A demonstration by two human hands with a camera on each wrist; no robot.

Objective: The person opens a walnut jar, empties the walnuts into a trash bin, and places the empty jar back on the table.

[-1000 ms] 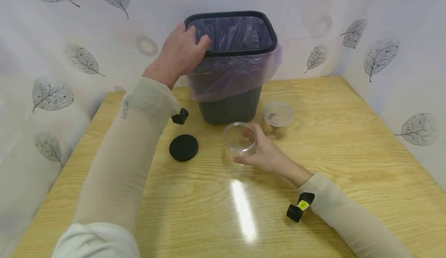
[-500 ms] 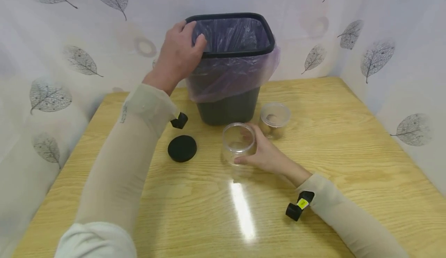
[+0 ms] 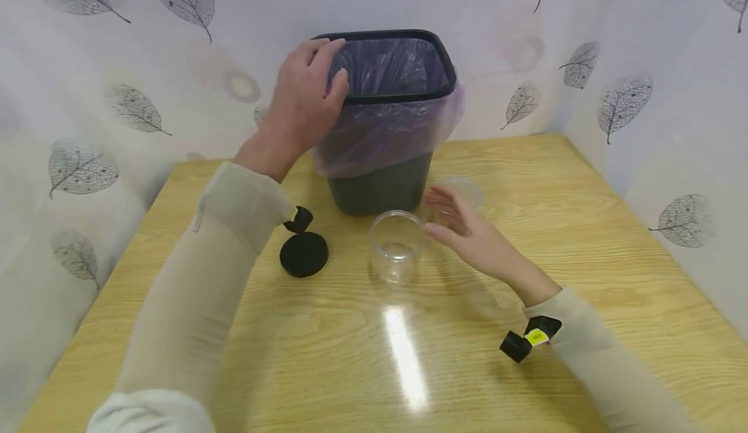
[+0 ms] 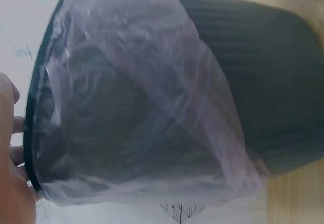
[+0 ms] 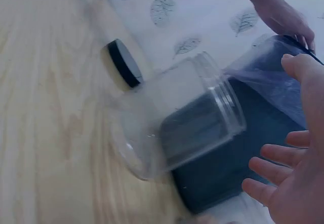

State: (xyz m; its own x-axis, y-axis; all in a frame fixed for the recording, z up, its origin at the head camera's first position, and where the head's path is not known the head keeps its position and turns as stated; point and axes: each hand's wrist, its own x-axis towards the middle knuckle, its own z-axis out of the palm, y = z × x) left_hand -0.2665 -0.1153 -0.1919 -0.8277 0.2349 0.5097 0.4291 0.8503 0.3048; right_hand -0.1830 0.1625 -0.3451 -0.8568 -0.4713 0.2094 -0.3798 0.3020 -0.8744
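Observation:
In the head view, my left hand (image 3: 304,98) is at the left rim of a dark trash bin (image 3: 380,186) lined with a thin purple bag (image 3: 391,134). Its fingers bend over the rim, which also shows in the left wrist view. My right hand (image 3: 476,238) is off the table with fingers spread and nothing in them. Just left of it stands a clear lidless jar (image 3: 396,251), upright, apart from the fingers. Behind the right hand is a second clear jar (image 3: 464,189), mostly hidden by it. The right wrist view shows the lidless jar (image 5: 172,117) beside my open palm.
A round black lid (image 3: 304,254) lies flat on the wooden table (image 3: 327,355), left of the lidless jar. The bin stands near the back edge, close to a wall (image 3: 497,43) with leaf prints.
My right hand has let go of the lidless jar and drawn away to the right, now covering much of the second jar. The left hand stays at the bin's rim, its fingers slightly shifted.

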